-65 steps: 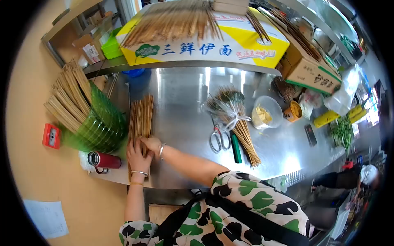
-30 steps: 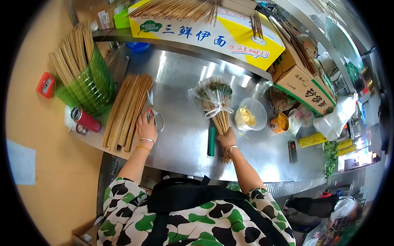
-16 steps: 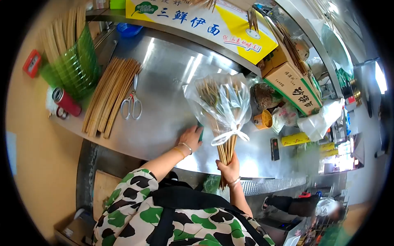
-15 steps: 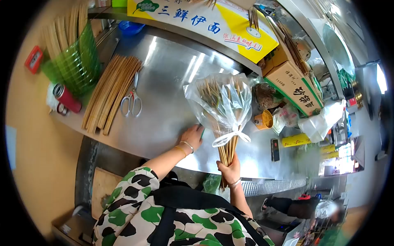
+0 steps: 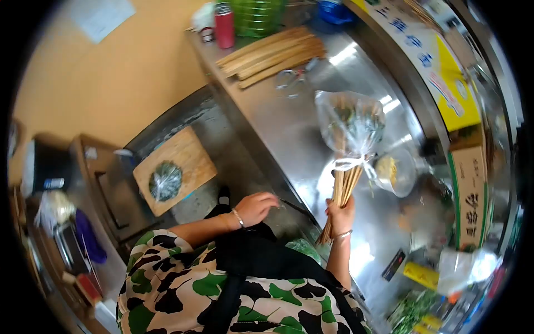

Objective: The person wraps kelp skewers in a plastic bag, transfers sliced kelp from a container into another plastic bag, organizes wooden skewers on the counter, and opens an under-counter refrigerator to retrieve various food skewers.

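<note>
My right hand is closed around the lower part of a bundle of bamboo skewers, which stands upright over the steel table's front side. A clear plastic bag covers the top ends, with greenish food showing blurrily inside. Its neck is knotted around the sticks with a white tie. My left hand hovers in front of my body, off the table, fingers loosely stretched and nothing seen in them. Just right of the bag sits a clear bowl with something yellow in it.
Bare skewers and scissors lie at the table's far left end, near a red bottle. Left of me, a wooden cutting board carries a bag of greens. A cardboard box stands at the right.
The view has swung left, bringing the cutting board fully into sight. My left hand has left the tabletop and moved in front of my body. My right hand still holds the skewers.
</note>
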`<state>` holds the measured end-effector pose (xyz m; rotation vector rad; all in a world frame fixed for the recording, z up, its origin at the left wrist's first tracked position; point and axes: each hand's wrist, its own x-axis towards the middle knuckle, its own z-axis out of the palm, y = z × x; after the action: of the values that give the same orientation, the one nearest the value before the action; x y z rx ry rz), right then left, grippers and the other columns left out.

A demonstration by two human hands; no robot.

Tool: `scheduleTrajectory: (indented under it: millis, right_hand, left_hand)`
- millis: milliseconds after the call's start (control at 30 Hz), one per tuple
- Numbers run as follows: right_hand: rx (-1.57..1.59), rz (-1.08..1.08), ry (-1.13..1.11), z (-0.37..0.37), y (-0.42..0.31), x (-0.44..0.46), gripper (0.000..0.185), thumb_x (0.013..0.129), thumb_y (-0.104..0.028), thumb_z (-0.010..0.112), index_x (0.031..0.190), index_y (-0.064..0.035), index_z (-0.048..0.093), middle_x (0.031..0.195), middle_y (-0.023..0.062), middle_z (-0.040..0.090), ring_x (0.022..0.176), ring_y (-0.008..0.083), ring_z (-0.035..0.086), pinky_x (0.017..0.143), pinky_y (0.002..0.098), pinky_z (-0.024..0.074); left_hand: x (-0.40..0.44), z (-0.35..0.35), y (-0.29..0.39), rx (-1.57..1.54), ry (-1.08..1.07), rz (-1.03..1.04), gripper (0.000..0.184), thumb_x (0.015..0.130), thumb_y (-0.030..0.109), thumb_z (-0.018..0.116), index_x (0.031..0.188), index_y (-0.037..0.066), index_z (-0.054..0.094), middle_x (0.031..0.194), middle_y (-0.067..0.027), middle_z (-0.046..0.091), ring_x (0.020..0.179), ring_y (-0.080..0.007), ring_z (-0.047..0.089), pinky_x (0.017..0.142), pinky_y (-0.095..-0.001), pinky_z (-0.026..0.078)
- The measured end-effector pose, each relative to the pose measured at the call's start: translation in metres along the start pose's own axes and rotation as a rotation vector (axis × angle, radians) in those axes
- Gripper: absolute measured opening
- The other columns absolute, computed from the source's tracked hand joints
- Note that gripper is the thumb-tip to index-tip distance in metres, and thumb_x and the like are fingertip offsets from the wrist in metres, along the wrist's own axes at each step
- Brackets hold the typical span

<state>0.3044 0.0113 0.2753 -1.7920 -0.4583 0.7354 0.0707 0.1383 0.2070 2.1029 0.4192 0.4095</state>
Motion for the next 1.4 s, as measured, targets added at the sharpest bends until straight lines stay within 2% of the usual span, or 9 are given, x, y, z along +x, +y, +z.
scheduleTrajectory:
  millis: [100, 133, 233, 333, 400, 600, 800, 1100, 1400]
  right_hand:
    - [-0.045, -0.061, -0.011, 0.022, 0.003, 0.048, 0.029, 0.074, -0.002, 0.067, 0.094, -0.0002, 0.046, 0.07, 0.0052, 0.055, 0.05, 0.0119, 0.051, 0.045, 0.0243, 0.0423]
    - [-0.076, -0.083, -0.001, 0.03, 0.005, 0.061, 0.029, 0.074, -0.002, 0.067, 0.094, 0.0001, 0.046, 0.07, 0.0058, 0.055, 0.05, 0.0126, 0.051, 0.045, 0.025, 0.0421]
    - [-0.446, -0.208, 0.054, 0.027, 0.043, 0.11, 0.039, 0.074, -0.014, 0.069, 0.101, 0.0028, 0.047, 0.08, 0.0141, 0.057, 0.067, 0.0247, 0.056, 0.06, 0.0354, 0.0458]
    - [-1.103, -0.638, 0.309, 0.049, 0.02, 0.096, 0.048, 0.075, -0.024, 0.068, 0.109, 0.0037, 0.049, 0.093, 0.0205, 0.058, 0.09, 0.0376, 0.055, 0.08, 0.0473, 0.0444]
    - [-1.164, -0.737, 0.501, 0.063, 0.015, 0.085, 0.054, 0.074, -0.025, 0.066, 0.118, 0.0017, 0.047, 0.106, 0.0224, 0.055, 0.102, 0.0402, 0.05, 0.089, 0.0481, 0.0398]
    - [-1.163, -0.754, -0.044, 0.151, 0.05, 0.038, 0.066, 0.068, -0.019, 0.073, 0.125, -0.0021, 0.044, 0.126, 0.023, 0.043, 0.115, 0.0392, 0.042, 0.1, 0.0457, 0.0342]
    - [-1.377, -0.556, 0.033, 0.196, 0.047, 0.009, 0.08, 0.065, -0.024, 0.077, 0.131, -0.0049, 0.036, 0.13, 0.0207, 0.039, 0.116, 0.039, 0.04, 0.098, 0.045, 0.0357]
    - [-1.632, -0.442, 0.068, 0.199, 0.041, 0.004, 0.086, 0.063, -0.025, 0.079, 0.135, -0.0115, 0.034, 0.128, 0.0107, 0.039, 0.112, 0.0293, 0.043, 0.095, 0.0354, 0.0394]
    - [-1.733, -0.416, 0.085, 0.206, 0.039, 0.001, 0.085, 0.068, -0.028, 0.075, 0.137, -0.009, 0.03, 0.129, 0.0096, 0.038, 0.108, 0.027, 0.044, 0.095, 0.034, 0.0378]
  left_hand:
    - [-0.095, -0.01, -0.052, -0.168, 0.086, -0.583, 0.022, 0.085, 0.011, 0.051, 0.104, 0.005, 0.061, 0.101, -0.0106, 0.062, 0.095, -0.0216, 0.06, 0.084, -0.034, 0.046]
    - [-0.136, 0.0, -0.084, -0.154, 0.39, -0.498, 0.019, 0.078, -0.001, 0.053, 0.093, 0.005, 0.062, 0.087, -0.011, 0.065, 0.079, -0.0219, 0.064, 0.071, -0.0308, 0.051]
    - [-0.236, -0.027, -0.114, 0.09, 0.803, -0.675, 0.01, 0.081, 0.002, 0.057, 0.087, 0.003, 0.064, 0.08, -0.0074, 0.065, 0.072, -0.0148, 0.062, 0.067, -0.0252, 0.049]
    - [-0.313, -0.067, -0.112, 0.309, 0.978, -0.76, 0.011, 0.081, 0.0, 0.056, 0.088, 0.002, 0.064, 0.08, -0.0064, 0.065, 0.07, -0.0123, 0.06, 0.067, -0.0241, 0.048]
    - [-0.352, -0.089, -0.109, 0.365, 1.131, -0.914, 0.013, 0.081, -0.003, 0.054, 0.088, 0.002, 0.064, 0.08, -0.0044, 0.064, 0.072, -0.0101, 0.059, 0.067, -0.0238, 0.048]
    - [-0.424, -0.15, -0.088, 0.112, 1.48, -1.054, 0.017, 0.081, -0.007, 0.05, 0.09, 0.0, 0.063, 0.082, -0.0043, 0.064, 0.075, -0.0102, 0.06, 0.072, -0.0237, 0.049]
    - [-0.478, -0.148, -0.113, 0.179, 1.392, -0.987, 0.02, 0.082, -0.01, 0.047, 0.092, -0.001, 0.062, 0.082, -0.0057, 0.064, 0.077, -0.0117, 0.061, 0.075, -0.0243, 0.049]
    - [-0.499, -0.131, -0.119, -0.26, 1.585, -0.819, 0.017, 0.086, -0.006, 0.048, 0.094, 0.001, 0.061, 0.082, -0.0026, 0.062, 0.074, -0.0099, 0.057, 0.069, -0.0226, 0.048]
    - [-0.471, -0.12, -0.135, -0.326, 1.399, -0.813, 0.017, 0.082, -0.005, 0.049, 0.092, 0.001, 0.062, 0.08, -0.005, 0.065, 0.072, -0.0115, 0.061, 0.07, -0.0251, 0.05]
